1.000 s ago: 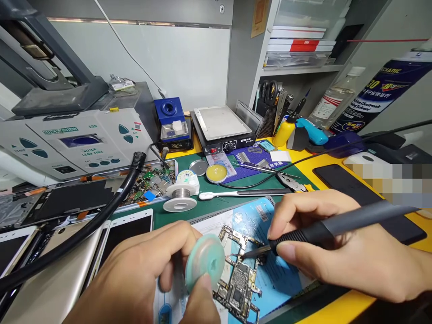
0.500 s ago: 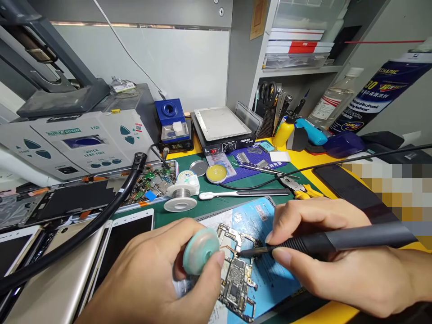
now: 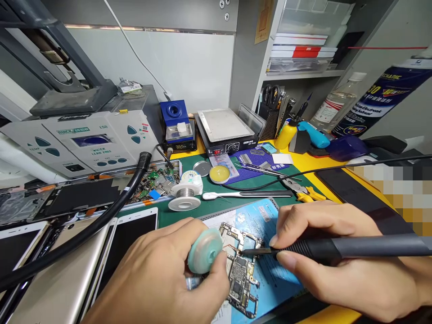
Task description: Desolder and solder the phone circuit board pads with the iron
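Observation:
My left hand (image 3: 168, 270) grips a round, pale green spool of desoldering braid (image 3: 203, 252) between thumb and fingers. A thin copper-coloured strip of braid runs from it to a phone circuit board (image 3: 240, 274). In my right hand (image 3: 340, 252) is a soldering iron (image 3: 305, 249), held like a pen. Its dark tip rests at the end of the braid, over the board's upper middle. The board lies on a blue and white pad (image 3: 270, 288); my left fingers hide part of its left side.
Behind the hands lie a brush (image 3: 246, 195), a solder wire reel (image 3: 185, 198), a tin of yellow paste (image 3: 219, 173) and pliers (image 3: 303, 189). Phones (image 3: 77, 270) and a thick black hose (image 3: 101, 229) occupy the left. A black cable (image 3: 337, 168) crosses to the right. A heating plate (image 3: 226, 126) stands behind.
The whole view has shifted slightly, so everything appears a little further right. Both hands keep their grips, and the iron's tip stays at the braid on the board.

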### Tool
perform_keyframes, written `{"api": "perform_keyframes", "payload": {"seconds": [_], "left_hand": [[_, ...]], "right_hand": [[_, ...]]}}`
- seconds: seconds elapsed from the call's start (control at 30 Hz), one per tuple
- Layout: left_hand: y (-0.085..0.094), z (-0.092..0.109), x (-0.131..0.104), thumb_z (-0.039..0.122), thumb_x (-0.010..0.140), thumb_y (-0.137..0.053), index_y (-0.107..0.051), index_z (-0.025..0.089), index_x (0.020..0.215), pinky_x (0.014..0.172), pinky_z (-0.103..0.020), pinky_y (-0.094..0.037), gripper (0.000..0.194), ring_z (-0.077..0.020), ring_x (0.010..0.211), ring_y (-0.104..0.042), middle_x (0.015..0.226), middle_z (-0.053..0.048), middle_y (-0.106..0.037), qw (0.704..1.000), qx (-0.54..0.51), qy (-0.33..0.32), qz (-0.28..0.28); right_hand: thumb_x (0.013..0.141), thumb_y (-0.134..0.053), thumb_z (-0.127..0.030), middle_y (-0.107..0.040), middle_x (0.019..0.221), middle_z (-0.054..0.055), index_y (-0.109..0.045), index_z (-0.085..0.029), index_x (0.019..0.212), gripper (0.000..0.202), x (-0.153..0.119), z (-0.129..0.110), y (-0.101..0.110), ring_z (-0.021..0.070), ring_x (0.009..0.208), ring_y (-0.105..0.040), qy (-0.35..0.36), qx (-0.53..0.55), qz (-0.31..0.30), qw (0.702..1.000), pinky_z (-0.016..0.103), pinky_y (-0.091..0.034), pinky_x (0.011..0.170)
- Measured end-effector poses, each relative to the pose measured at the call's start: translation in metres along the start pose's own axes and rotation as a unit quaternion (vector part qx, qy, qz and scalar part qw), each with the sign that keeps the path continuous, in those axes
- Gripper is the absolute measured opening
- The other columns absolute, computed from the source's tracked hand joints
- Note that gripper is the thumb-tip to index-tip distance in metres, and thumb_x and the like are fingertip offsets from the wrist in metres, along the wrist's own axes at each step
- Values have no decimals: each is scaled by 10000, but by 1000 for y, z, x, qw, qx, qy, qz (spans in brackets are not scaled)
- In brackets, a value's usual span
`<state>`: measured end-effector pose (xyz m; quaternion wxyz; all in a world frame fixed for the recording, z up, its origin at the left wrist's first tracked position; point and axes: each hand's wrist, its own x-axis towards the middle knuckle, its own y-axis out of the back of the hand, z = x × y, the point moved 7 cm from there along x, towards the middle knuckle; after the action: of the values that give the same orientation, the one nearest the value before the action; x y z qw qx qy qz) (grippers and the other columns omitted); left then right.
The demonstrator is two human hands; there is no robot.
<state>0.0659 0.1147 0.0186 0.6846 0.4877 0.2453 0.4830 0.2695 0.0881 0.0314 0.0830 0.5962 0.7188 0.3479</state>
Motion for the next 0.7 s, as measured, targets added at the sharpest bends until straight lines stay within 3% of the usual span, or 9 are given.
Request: {"api": "perform_keyframes", "payload": {"seconds": [0.3,0.47,0.7], "left_hand": [[1,2,-2,300,884,-531,-418,285,614,467,-292,-347,293,-150,507,-502,564,56,-554,999,13,-33,22],[-3,-1,0,277,883,-557,-455,284,630,456,-285,-344,273,-142,486,-509,562,64,-567,998,17,-58,25],[-2,0,-4,282,880,-545,-448,279,638,474,-282,-350,260,-139,501,-517,583,62,-582,998,25,-44,23]], "right_hand": [[805,-727,-93,-674,634,-44,-702,-238,784,149,0,0,0,110,515,-582,3,1,-3,1000,215,-478,502],[814,-731,-99,-698,645,-31,-715,-238,783,143,-2,1,-1,117,517,-597,2,0,-2,1000,218,-479,496],[815,-735,-100,-700,649,-34,-711,-238,777,145,-3,0,0,118,532,-611,7,3,7,1000,218,-488,516]]}}
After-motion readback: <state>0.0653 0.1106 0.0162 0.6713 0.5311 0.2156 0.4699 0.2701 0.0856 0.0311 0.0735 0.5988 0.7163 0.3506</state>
